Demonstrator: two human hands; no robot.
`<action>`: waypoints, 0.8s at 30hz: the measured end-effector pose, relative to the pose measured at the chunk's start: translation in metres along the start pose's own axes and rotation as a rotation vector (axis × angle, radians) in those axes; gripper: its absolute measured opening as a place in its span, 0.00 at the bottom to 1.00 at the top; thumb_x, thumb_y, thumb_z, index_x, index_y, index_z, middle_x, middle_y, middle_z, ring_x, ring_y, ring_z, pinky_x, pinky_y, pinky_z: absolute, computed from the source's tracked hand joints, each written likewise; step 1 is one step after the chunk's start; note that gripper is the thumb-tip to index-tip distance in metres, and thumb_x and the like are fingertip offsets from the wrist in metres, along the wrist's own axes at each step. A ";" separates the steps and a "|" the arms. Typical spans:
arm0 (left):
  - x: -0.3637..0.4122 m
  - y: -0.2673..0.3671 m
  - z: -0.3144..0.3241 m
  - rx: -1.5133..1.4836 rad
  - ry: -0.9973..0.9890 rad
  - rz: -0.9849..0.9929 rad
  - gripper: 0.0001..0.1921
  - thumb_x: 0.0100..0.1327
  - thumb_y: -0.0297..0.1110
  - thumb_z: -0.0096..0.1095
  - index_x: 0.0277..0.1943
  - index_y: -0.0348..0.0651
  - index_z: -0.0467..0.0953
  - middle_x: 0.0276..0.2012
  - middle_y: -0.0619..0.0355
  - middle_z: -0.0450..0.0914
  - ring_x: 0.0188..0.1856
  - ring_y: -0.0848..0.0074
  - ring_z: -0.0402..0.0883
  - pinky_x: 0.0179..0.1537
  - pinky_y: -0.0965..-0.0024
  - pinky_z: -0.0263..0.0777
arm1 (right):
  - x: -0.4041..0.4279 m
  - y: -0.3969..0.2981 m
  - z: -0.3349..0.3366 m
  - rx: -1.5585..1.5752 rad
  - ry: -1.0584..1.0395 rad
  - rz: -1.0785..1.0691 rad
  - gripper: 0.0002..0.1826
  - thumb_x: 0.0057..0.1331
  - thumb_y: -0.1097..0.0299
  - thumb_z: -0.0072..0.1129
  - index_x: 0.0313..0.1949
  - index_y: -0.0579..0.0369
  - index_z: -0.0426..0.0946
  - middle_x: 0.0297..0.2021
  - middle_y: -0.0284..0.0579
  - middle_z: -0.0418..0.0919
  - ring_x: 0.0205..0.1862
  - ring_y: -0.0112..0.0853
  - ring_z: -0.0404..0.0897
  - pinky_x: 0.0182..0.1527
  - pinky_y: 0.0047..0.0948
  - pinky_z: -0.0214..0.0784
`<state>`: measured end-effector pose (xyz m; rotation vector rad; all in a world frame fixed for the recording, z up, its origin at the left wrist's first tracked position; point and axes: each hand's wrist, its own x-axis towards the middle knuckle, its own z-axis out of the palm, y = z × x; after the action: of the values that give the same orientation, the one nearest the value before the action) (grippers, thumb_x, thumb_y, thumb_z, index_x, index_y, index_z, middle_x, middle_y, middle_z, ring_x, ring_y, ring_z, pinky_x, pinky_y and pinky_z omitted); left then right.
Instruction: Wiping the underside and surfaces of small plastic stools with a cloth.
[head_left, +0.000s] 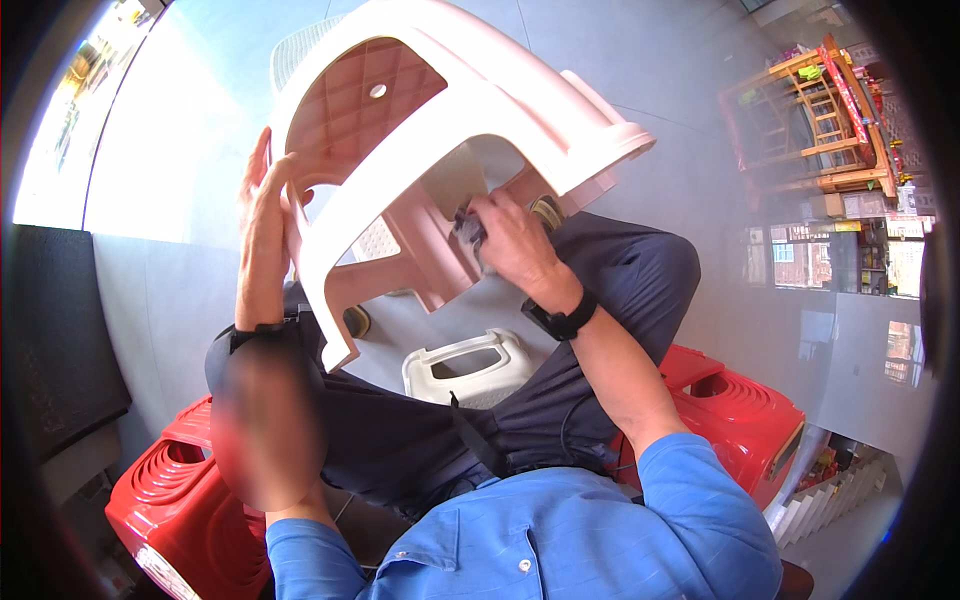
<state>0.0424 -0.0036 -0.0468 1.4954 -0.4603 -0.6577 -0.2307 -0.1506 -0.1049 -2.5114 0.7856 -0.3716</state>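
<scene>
A pale pink plastic stool (480, 105) is held tilted on its side above my lap, its hollow underside and leg openings turned towards me. My left hand (262, 199) holds the stool's left edge, the thumb reaching towards the opening and some fingers hidden behind the plastic. A crumpled grey cloth (471, 236) is pinched in my right hand (517, 244), which reaches within the stool's frame. The cloth lies against or close to the inner face of a leg; contact is hard to tell. Black bands circle both wrists.
Between my legs on the grey floor stands a cream plastic stool (416, 375). Red plastic stools flank me at left (142, 502) and right (750, 420). Another light stool (296, 60) shows partly behind the pink one. Far right are a wooden frame (840, 154) and shelved goods.
</scene>
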 end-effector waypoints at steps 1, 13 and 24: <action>-0.002 0.007 0.001 0.008 0.018 0.000 0.46 0.67 0.52 0.68 0.81 0.43 0.55 0.73 0.45 0.69 0.64 0.64 0.79 0.57 0.60 0.77 | 0.005 0.005 -0.001 0.027 -0.007 0.054 0.16 0.60 0.80 0.56 0.48 0.59 0.81 0.45 0.59 0.80 0.47 0.57 0.82 0.51 0.50 0.78; -0.002 0.007 0.041 0.037 0.135 0.152 0.43 0.74 0.57 0.63 0.80 0.40 0.55 0.42 0.54 0.82 0.45 0.75 0.81 0.48 0.71 0.75 | -0.034 0.033 0.091 -0.068 -0.011 -0.222 0.25 0.67 0.75 0.52 0.65 0.60 0.73 0.55 0.60 0.75 0.55 0.53 0.74 0.60 0.46 0.69; -0.069 0.001 0.052 -0.635 -0.247 -0.229 0.32 0.81 0.50 0.53 0.77 0.40 0.57 0.69 0.52 0.71 0.70 0.70 0.71 0.69 0.62 0.66 | -0.035 0.024 0.096 -0.044 0.087 -0.159 0.20 0.67 0.67 0.55 0.57 0.59 0.77 0.49 0.51 0.78 0.53 0.45 0.77 0.60 0.41 0.70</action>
<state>-0.0436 0.0023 -0.0358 0.8713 -0.2303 -1.0622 -0.2324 -0.1128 -0.2022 -2.6217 0.6342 -0.5265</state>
